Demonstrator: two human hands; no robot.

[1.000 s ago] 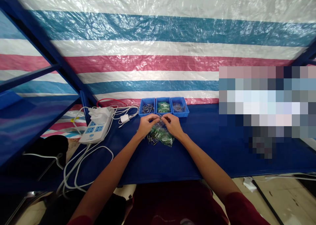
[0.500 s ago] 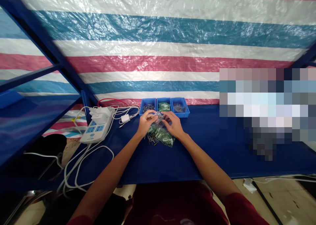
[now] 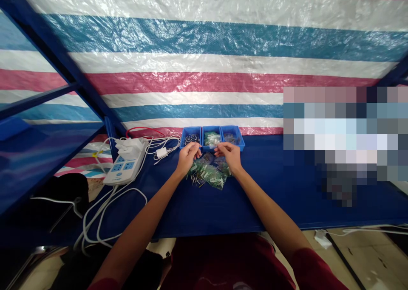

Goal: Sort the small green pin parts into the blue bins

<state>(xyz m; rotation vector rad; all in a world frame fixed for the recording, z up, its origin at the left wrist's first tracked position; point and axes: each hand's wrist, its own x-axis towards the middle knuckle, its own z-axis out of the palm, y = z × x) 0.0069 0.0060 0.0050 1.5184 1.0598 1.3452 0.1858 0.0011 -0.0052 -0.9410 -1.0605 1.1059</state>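
My left hand [image 3: 189, 158] is closed, thumb against fingers, at the left edge of a pile of bagged green pieces [image 3: 214, 176]. Whether anything small sits in its fingers is hidden. My right hand [image 3: 230, 156] is pinched at the pile's right side, with a shiny clear plastic bag [image 3: 213, 142] at its fingertips. That bag overlaps the front of the middle blue bin [image 3: 206, 147]. Between the hands, greyish clear plastic [image 3: 208, 157] lies on the pile. Loose thin metallic and dark pieces [image 3: 195, 179] are at the pile's lower left.
The left blue bin [image 3: 191, 139] holds dark and silver pieces; the right blue bin [image 3: 231, 138] holds clear packets. A white power strip [image 3: 125, 164] with cables [image 3: 105, 213] occupies the table's left. A striped tarp [image 3: 204, 84] hangs behind. A pixelated area covers the right.
My hands have moved apart, the right one to the right. The clear plastic bag held between them half a second ago is no longer in both hands; clear plastic now shows by my right fingertips.
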